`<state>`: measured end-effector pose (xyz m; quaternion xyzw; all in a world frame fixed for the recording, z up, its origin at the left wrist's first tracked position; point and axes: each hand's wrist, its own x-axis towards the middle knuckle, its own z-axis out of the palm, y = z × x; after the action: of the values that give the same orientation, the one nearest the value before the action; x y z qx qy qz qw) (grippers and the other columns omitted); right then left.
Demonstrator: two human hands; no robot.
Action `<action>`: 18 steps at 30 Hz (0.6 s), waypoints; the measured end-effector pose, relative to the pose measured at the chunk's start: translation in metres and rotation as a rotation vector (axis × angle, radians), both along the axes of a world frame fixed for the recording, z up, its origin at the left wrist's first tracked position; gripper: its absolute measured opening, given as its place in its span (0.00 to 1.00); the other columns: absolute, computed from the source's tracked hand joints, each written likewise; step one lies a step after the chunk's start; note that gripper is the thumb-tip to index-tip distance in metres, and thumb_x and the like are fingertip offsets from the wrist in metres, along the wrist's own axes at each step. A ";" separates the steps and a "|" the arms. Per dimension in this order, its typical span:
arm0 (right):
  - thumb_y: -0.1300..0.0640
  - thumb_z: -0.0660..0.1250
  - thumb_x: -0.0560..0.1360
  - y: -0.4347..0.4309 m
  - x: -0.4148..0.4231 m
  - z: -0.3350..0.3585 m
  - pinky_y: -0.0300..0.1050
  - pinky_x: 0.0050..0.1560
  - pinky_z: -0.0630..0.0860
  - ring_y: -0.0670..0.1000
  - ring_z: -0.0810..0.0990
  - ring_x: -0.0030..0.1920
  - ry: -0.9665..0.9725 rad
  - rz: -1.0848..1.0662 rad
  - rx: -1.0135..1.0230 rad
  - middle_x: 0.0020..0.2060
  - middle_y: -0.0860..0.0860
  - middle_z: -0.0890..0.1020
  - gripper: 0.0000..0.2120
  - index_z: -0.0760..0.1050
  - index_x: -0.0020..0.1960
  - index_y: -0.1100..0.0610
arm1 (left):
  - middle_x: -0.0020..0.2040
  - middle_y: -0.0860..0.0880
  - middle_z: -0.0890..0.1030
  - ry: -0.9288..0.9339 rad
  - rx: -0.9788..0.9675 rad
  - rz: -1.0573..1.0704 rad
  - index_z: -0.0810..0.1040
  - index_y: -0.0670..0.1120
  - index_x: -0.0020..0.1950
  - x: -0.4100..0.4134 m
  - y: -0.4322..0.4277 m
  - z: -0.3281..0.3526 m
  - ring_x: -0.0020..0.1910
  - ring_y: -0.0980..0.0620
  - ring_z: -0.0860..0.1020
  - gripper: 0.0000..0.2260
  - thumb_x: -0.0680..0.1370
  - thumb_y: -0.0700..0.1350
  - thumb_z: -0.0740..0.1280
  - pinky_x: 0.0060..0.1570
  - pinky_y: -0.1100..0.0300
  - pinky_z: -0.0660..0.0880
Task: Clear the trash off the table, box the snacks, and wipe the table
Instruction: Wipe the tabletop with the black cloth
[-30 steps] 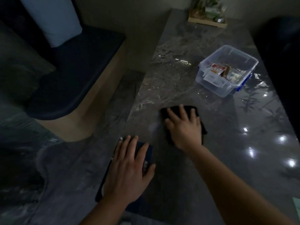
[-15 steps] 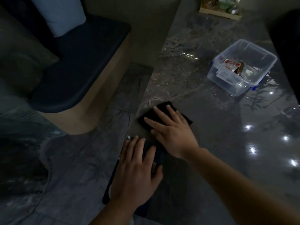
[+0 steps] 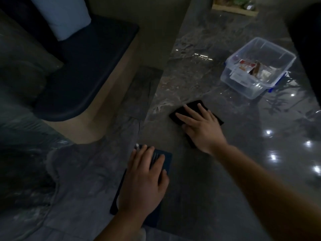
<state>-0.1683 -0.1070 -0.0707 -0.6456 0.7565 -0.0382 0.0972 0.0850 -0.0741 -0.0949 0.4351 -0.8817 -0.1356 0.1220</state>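
The right hand (image 3: 203,129) presses the cloth (image 3: 194,108) with flat, spread fingers (image 3: 189,110); it should keep even pressure and sweep the table (image 3: 243,171) beyond the fingertips

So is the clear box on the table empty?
No, the clear plastic box holds several snack packets, one red and white, lying on its bottom.

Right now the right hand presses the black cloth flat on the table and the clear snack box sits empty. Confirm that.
Not empty: the head view shows snack packets inside the clear box. The right hand does press the black cloth flat on the table.
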 end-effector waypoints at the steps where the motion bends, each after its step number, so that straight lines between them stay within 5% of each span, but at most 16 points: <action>1: 0.40 0.49 0.82 -0.003 0.019 -0.003 0.62 0.77 0.46 0.61 0.46 0.81 0.012 -0.045 -0.018 0.81 0.43 0.53 0.23 0.55 0.77 0.32 | 0.70 0.43 0.75 -0.001 0.000 0.000 0.79 0.48 0.65 0.001 0.000 0.000 0.73 0.42 0.68 0.18 0.78 0.52 0.60 0.73 0.40 0.64; 5: 0.37 0.47 0.82 0.042 0.052 -0.013 0.60 0.78 0.45 0.60 0.47 0.81 -0.024 0.242 -0.060 0.81 0.41 0.55 0.23 0.55 0.76 0.30 | 0.68 0.42 0.73 -0.030 -0.034 -0.009 0.75 0.48 0.64 -0.001 -0.003 0.002 0.71 0.41 0.68 0.18 0.77 0.53 0.58 0.72 0.41 0.66; 11: 0.36 0.47 0.82 0.084 -0.020 -0.001 0.62 0.78 0.46 0.62 0.45 0.81 -0.017 -0.367 0.005 0.82 0.44 0.51 0.23 0.52 0.77 0.30 | 0.71 0.40 0.72 -0.171 -0.038 -0.022 0.74 0.51 0.70 -0.007 0.003 0.014 0.71 0.38 0.67 0.22 0.79 0.56 0.54 0.68 0.38 0.68; 16: 0.36 0.47 0.82 0.173 0.025 -0.009 0.60 0.78 0.50 0.62 0.51 0.80 0.013 -0.037 -0.026 0.81 0.45 0.57 0.23 0.55 0.77 0.30 | 0.69 0.40 0.73 -0.214 -0.043 -0.026 0.74 0.51 0.69 -0.022 0.001 0.019 0.69 0.37 0.68 0.24 0.77 0.58 0.54 0.65 0.33 0.66; 18: 0.36 0.48 0.82 0.185 -0.020 -0.008 0.60 0.79 0.50 0.60 0.51 0.81 0.060 -0.133 -0.048 0.81 0.44 0.56 0.22 0.53 0.76 0.29 | 0.70 0.41 0.72 -0.229 -0.046 -0.050 0.73 0.53 0.69 -0.038 0.000 0.021 0.70 0.38 0.68 0.23 0.77 0.59 0.55 0.65 0.29 0.64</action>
<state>-0.1884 0.0781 -0.0786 -0.5968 0.7993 -0.0433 0.0560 0.0471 -0.0740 -0.0742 0.4228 -0.9033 -0.0678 0.0270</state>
